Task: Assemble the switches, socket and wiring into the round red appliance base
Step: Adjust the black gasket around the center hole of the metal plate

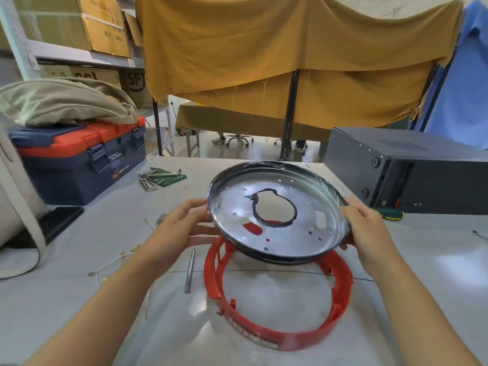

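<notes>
The round metal pan (280, 215) is gripped at its left rim by the left hand (179, 228), fingers curled onto the edge, and at its right rim by the right hand (369, 231), likewise closed on it. It is held tilted, near edge low, touching or just above the far arc of the red base ring (277, 331) lying flat on the table (66, 299); a downward, toward-the-body seating is judged next.

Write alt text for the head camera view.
Two hands, left and right, hold a round shiny metal pan tilted above a round red plastic base ring on a white table; a blue-and-red toolbox sits at left.
</notes>
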Action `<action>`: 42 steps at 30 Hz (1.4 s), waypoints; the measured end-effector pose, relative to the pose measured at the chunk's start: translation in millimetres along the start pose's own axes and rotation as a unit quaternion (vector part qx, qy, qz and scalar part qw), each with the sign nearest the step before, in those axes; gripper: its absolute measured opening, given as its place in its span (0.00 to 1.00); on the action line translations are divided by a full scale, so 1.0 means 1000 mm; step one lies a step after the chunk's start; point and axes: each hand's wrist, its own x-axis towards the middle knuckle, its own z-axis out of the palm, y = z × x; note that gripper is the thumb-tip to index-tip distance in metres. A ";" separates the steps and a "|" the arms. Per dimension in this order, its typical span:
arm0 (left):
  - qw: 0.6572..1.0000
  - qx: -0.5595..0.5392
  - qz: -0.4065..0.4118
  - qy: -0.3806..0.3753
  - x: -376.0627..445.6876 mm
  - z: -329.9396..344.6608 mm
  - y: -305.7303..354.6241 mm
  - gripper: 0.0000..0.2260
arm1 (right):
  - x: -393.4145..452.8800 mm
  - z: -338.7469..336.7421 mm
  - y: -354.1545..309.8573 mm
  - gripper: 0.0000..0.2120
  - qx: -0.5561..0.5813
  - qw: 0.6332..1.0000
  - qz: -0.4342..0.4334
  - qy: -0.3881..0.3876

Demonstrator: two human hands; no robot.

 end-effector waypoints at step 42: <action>0.998 0.053 -0.013 0.033 0.023 0.000 -0.015 0.11 | 0.005 -0.004 0.008 0.07 -0.072 0.992 0.022 -0.103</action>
